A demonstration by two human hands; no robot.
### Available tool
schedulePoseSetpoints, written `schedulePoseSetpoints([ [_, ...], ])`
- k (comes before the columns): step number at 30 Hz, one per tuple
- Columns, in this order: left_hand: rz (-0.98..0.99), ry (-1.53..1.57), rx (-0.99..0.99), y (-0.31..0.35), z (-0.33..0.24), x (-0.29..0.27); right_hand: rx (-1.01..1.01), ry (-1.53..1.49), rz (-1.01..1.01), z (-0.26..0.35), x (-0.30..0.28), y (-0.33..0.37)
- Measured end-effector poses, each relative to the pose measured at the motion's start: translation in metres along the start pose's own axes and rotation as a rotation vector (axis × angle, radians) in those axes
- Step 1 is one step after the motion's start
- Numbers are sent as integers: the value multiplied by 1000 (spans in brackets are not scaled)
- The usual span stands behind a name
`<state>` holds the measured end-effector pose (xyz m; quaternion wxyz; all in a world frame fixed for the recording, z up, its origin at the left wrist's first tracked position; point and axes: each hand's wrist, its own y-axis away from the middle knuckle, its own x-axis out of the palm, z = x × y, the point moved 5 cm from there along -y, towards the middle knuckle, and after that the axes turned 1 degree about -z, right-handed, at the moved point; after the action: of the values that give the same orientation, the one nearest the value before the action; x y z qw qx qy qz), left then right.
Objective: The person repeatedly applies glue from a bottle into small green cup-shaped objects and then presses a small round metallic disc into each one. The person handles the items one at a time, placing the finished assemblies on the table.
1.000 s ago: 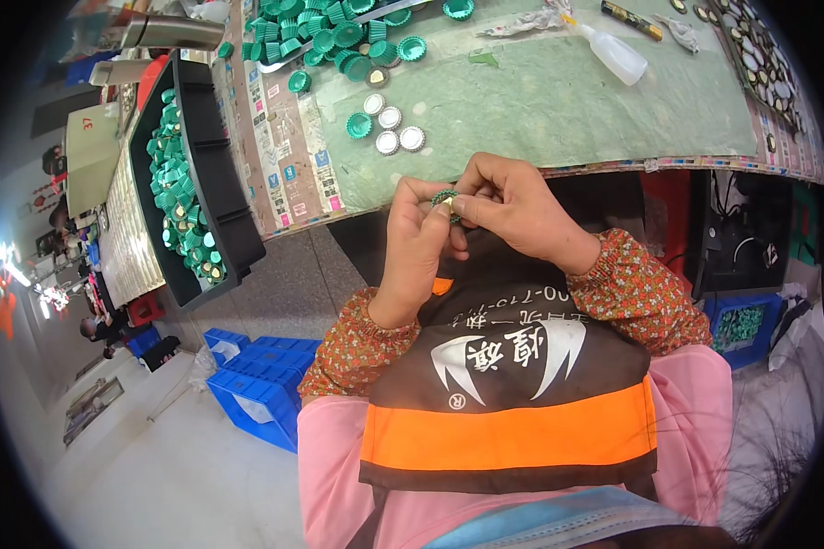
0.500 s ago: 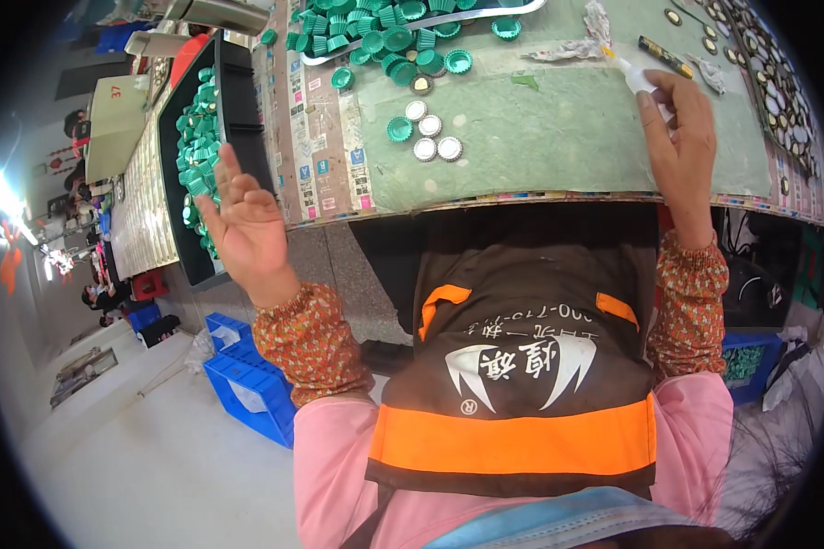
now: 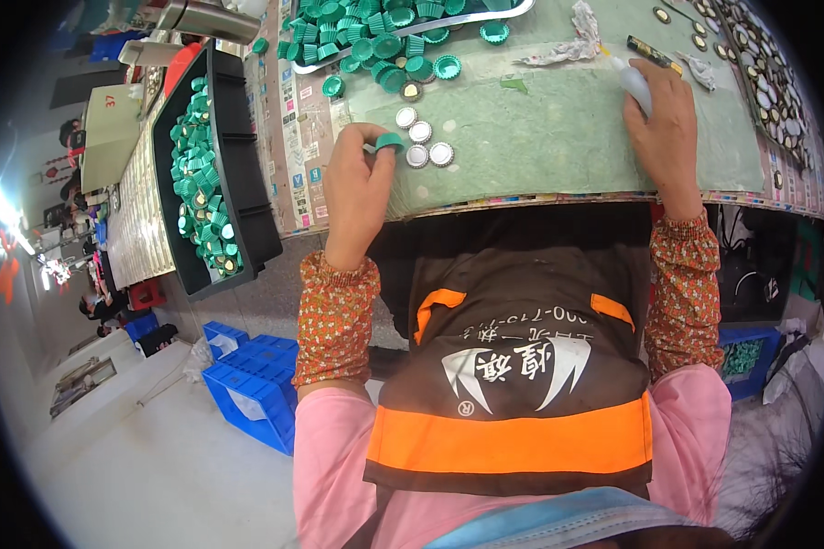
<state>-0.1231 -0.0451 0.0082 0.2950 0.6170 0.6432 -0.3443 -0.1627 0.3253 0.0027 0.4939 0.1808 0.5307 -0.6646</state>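
Note:
My left hand (image 3: 359, 188) is closed in a pinch on a green fluted bottle cap (image 3: 390, 142), held tilted just over the table's green sheet. Beside it lie several silver caps (image 3: 418, 134) with crimped rims and pale inner faces. My right hand (image 3: 666, 128) rests at the right of the sheet, its fingers wrapped round a small white squeeze bottle (image 3: 634, 88). The bottle's yellow tip points to the far left, close to a crumpled white tissue (image 3: 577, 44). Part of the bottle is hidden by the fingers.
A metal tray (image 3: 412, 35) heaped with green caps stands at the far side. Left of the table edge is a black bin (image 3: 247, 165) of green caps. A yellow-black marker (image 3: 655, 55) lies beyond my right hand; many small round pieces (image 3: 769, 82) cover a board at far right.
My left hand has come from over the black bin rightward to the table and taken hold of the green cap that lay by the silver ones. The right hand keeps the bottle.

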Motion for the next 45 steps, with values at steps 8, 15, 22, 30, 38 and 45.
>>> schedulePoseSetpoints([
  [8, 295, 979, -285, 27, -44, 31, 505, -1037, 449, 85, 2, 28],
  [15, 394, 1101, -329, 55, -74, 53, 638, -1575, 615, 138, 26, 50],
  [22, 716, 1359, -513, 64, -71, 52, 386, -1221, 643, 126, 22, 45],
  [30, 881, 1342, -578, 70, -52, 65, 29, -881, 715, 143, 4, 32],
  [38, 737, 1661, -547, 66, -47, 61, 132, -1059, 428, 124, -7, 32],
  [45, 649, 1755, -563, 68, -39, 61, 37, -960, 393, 120, -27, 51],
])
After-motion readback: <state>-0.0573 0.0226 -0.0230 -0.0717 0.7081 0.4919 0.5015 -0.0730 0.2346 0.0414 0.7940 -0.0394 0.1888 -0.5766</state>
